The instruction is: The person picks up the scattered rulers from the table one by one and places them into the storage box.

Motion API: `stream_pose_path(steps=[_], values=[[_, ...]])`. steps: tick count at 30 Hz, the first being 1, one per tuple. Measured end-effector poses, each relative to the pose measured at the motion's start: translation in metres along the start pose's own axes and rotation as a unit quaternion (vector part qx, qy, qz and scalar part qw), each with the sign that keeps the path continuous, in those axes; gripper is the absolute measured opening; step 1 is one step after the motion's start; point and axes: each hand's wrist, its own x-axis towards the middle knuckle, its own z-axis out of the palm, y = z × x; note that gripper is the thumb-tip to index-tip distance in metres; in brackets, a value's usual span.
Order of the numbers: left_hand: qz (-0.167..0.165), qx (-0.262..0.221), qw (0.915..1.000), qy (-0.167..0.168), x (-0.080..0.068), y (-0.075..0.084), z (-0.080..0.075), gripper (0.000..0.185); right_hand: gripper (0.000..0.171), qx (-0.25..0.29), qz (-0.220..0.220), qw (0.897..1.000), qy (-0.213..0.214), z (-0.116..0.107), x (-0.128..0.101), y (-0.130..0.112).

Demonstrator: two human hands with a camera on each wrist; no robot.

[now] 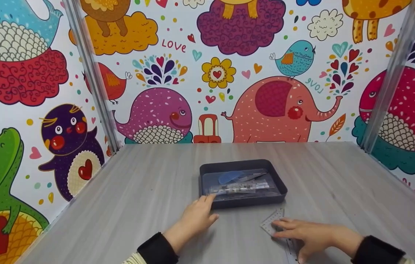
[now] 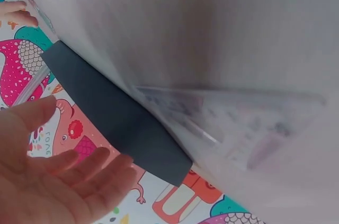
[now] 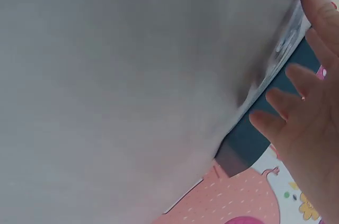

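While we look down from the head view, our left hand [image 1: 196, 214] rests on the grey table [image 1: 127, 205] with relaxed fingers, fingertips touching the near-left corner of the dark tray [image 1: 242, 200], gripping nothing; our right hand [image 1: 312, 233] lies flat, fingers straight, pressing on a clear set square [image 1: 271, 222] just in front of the tray's near-right side; a clear ruler strip [image 1: 291, 253] seems to run out from under that palm toward us, though we cannot tell whether it is a separate piece; inside the tray we make out a transparent pouch [image 1: 242, 187] with a bluish protractor-like shape [image 1: 231, 177] and a straight ruler, details too faint to call; by our reading, the step in hand is steadying the tray while handling the set square, and the next move would call for getting fingertips under that thin flat plastic, which lies flush on the table and may slip; the tray's raised wall stands between square and pouch; behind, the cartoon wall panels [image 1: 273, 106] and metal posts [image 1: 92, 73] fence the table, well apart from both hands.
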Motion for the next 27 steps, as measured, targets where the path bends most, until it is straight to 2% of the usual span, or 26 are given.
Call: stream_pose_path(steps=[4, 12, 21, 23, 27], values=[[0.005, 0.002, 1.0, -0.008, 0.0, 0.002, 0.0, 0.053, 0.068, 0.01, 0.022, 0.999, -0.032, -0.003, 0.011, -0.005], [0.002, 0.008, 0.9997, -0.023, -0.001, 0.005, 0.001, 0.051, 0.062, -0.018, 0.116, 0.993, -0.029, -0.008, 0.036, -0.022], [0.026, 0.005, 0.9983, -0.052, -0.002, 0.015, -0.001, 0.047, 0.046, -0.047, 0.154, 0.987, 0.03, -0.003, 0.063, -0.033], [0.038, 0.004, 0.9974, -0.061, -0.002, 0.017, -0.001, 0.043, 0.043, -0.047, 0.176, 0.983, 0.037, -0.002, 0.068, -0.035], [0.057, 0.002, 0.9932, -0.101, 0.0, 0.019, -0.002, 0.033, 0.043, -0.085, 0.218, 0.97, 0.067, 0.001, 0.079, -0.039]])
